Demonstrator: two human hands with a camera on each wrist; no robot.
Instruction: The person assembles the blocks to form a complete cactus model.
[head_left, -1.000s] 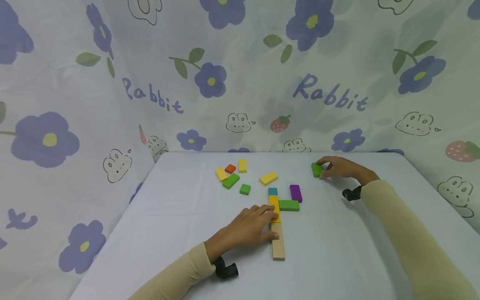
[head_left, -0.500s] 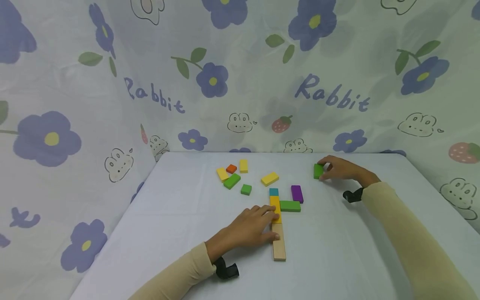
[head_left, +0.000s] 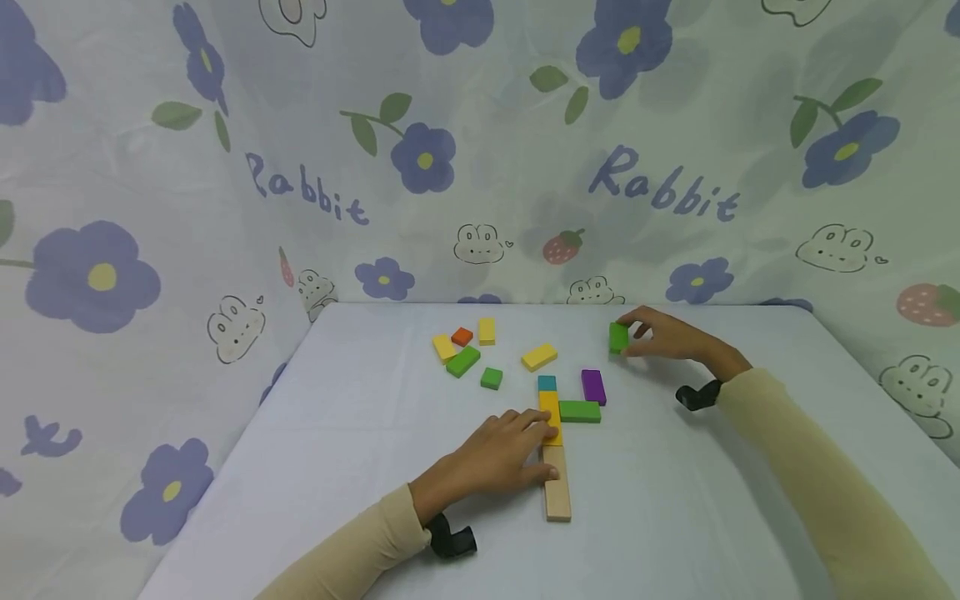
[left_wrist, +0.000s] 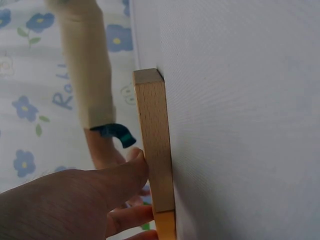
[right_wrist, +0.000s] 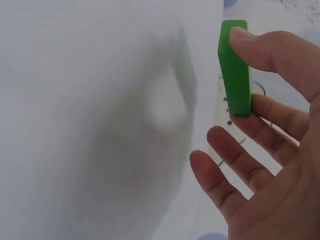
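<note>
In the head view, my right hand (head_left: 670,335) pinches a green rectangular block (head_left: 618,338) at the far right. The right wrist view shows that green block (right_wrist: 236,70) between thumb and fingertips, held off the white table. My left hand (head_left: 498,457) rests on a straight row of blocks. Its fingertips touch the yellow block (head_left: 551,407) and its thumb touches the plain wooden block (head_left: 557,498) nearest the person. A small blue block (head_left: 547,383) tops the row's far end. Another green block (head_left: 580,412) lies crosswise against the row's right side.
A purple block (head_left: 593,387) lies just beyond the crosswise green one. Farther back are a yellow block (head_left: 539,357), a small green block (head_left: 491,378) and a loose group with an orange block (head_left: 462,336). A printed curtain (head_left: 495,167) rises behind the table.
My right hand has carried the green block slightly left in the last half second. The left hand and the row of blocks stay where they were.
</note>
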